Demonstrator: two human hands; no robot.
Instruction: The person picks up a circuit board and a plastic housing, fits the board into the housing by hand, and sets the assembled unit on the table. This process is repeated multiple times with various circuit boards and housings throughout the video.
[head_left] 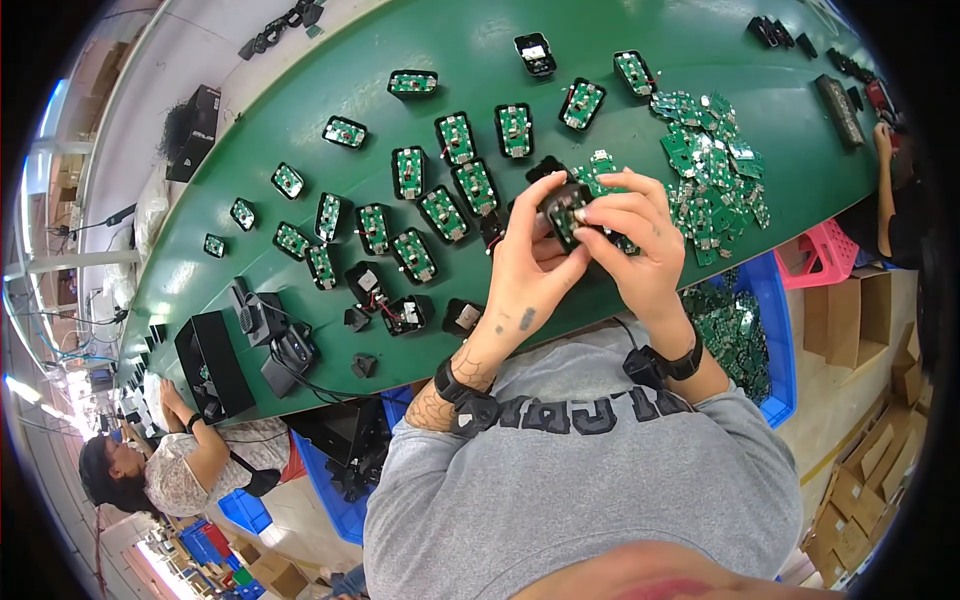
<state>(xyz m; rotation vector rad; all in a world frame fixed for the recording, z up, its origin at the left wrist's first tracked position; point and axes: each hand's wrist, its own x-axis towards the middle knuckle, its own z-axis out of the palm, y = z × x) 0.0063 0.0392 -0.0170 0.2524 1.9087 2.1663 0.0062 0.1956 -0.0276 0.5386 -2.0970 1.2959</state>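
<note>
Above the near edge of the green table, my left hand (535, 262) grips a small black plastic housing (567, 203) with a green circuit board partly showing inside. My right hand (640, 240) closes on the same housing from the other side, its thumb and fingertips at the board. Fingers hide much of the piece. Just behind my hands lie a few loose circuit boards (600, 165). To the left, several black housings with boards fitted in them, such as this filled housing (442, 213), are spread over the table. A heap of bare circuit boards (700, 170) lies right of my hands.
The green table (330, 90) curves across the view. Nearer left sit a black bin (215, 365) and black cabled devices (290, 350). A blue crate of boards (780, 370) stands below the right edge, beside a pink stool (825, 255). Co-workers sit at both ends.
</note>
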